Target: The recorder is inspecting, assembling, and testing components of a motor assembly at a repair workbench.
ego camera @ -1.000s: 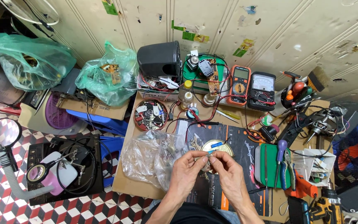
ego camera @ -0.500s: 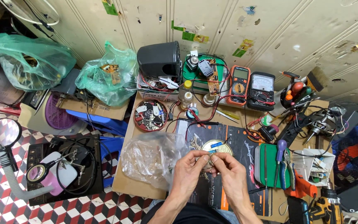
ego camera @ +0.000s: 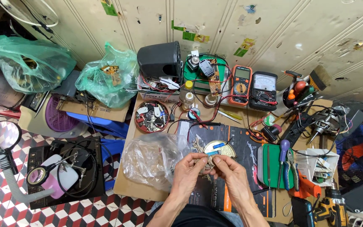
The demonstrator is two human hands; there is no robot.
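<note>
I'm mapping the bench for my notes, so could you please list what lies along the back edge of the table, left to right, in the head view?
Black speaker → green circuit board → orange multimeter → black analogue meter → tool holder with screwdrivers.

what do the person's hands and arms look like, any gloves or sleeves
Both hands are bare: no gloves on the left hand or the right hand, and no rings, watch or wristband show. The forearms are uncovered as far as the bottom edge of the picture, so no sleeve is in view. The arms are lean, and the fingers are long and slim.
</note>
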